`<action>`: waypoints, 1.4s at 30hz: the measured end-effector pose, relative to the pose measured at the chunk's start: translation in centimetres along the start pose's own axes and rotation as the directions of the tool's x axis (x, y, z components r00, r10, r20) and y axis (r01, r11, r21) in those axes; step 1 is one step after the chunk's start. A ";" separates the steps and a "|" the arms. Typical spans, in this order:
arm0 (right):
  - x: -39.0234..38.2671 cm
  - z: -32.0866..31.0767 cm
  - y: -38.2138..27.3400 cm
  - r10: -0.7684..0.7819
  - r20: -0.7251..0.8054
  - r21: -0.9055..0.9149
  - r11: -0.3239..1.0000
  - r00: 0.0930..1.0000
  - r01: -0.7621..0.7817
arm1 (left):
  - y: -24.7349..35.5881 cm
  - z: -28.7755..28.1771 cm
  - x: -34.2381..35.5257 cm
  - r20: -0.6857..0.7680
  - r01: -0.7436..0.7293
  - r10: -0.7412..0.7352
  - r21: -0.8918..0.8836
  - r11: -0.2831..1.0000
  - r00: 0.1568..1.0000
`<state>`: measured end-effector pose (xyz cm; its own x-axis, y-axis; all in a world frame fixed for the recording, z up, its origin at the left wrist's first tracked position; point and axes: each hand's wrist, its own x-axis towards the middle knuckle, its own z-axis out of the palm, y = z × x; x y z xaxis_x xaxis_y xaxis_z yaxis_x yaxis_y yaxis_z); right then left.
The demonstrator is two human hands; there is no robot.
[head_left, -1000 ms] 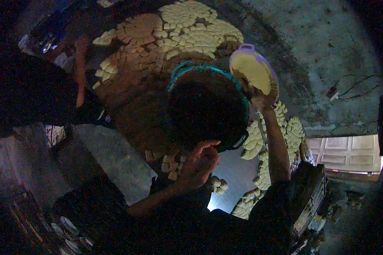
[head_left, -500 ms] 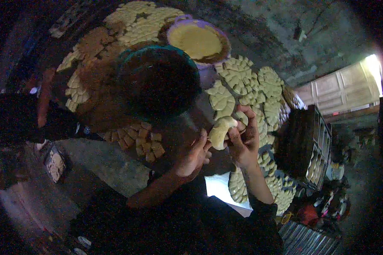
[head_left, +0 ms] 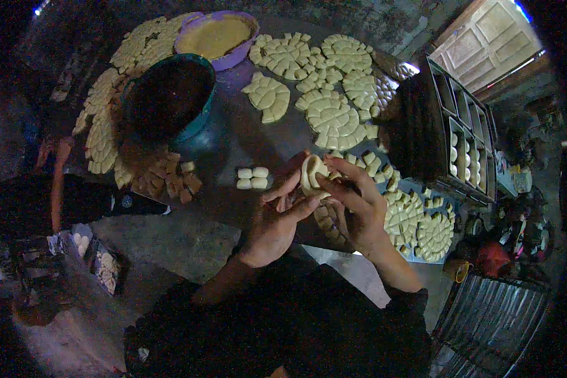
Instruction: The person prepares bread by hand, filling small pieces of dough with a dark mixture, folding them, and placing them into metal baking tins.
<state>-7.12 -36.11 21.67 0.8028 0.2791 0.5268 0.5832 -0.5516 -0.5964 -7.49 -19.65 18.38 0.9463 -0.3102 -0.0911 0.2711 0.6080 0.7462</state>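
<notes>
Dough piece (head_left: 311,174), pale and soft, sits between both hands just above the middle of the view, over the dark round tabletop (head_left: 233,145). It looks like a small folded round with a curled rim, and its long axis runs about from 12 to 6 o'clock. The left hand (head_left: 276,220) comes from 7 o'clock and closes its grip on the lower left side of the piece, thumb and first fingers pinching it. The right hand (head_left: 359,211) comes from 5 o'clock, its grip also closed on the piece, fingertips pressing the right edge; both hands are equally near, touching it. At 9 o'clock from the dough, four small white dough blocks (head_left: 252,178) lie on the tabletop, and further in the same direction some brown pieces (head_left: 167,179). At 11 o'clock stands a teal bowl (head_left: 198,123) with dark filling, and behind it a purple bowl (head_left: 233,57) with a yellow mass. Flat rounds of cut pale dough (head_left: 334,116) cover the tabletop from 12 to 4 o'clock. At 2 o'clock stands a dark rack with trays (head_left: 466,138). Another person's arm (head_left: 57,189) shows at 9 o'clock.
</notes>
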 end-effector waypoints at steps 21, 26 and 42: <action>-3.2 -6.9 -2.6 -0.164 0.258 0.225 0.969 0.952 0.105 | -0.4 4.5 -5.8 0.065 -0.318 0.384 0.694 0.646 0.921; -2.4 -4.9 -3.1 0.040 0.171 0.327 0.940 0.985 -0.094 | -0.5 2.4 -5.4 0.243 -0.450 0.378 0.475 0.756 0.893; 2.0 7.3 0.6 0.177 0.290 0.123 0.968 0.940 -0.220 | -4.9 -12.0 -0.5 -0.070 0.067 -0.062 0.070 0.995 0.996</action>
<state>-4.25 -30.13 17.90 0.8940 0.3935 0.2143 0.4033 -0.4985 -0.7673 -7.23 -13.75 6.86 0.9375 -0.2959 -0.1832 0.3212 0.5328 0.7829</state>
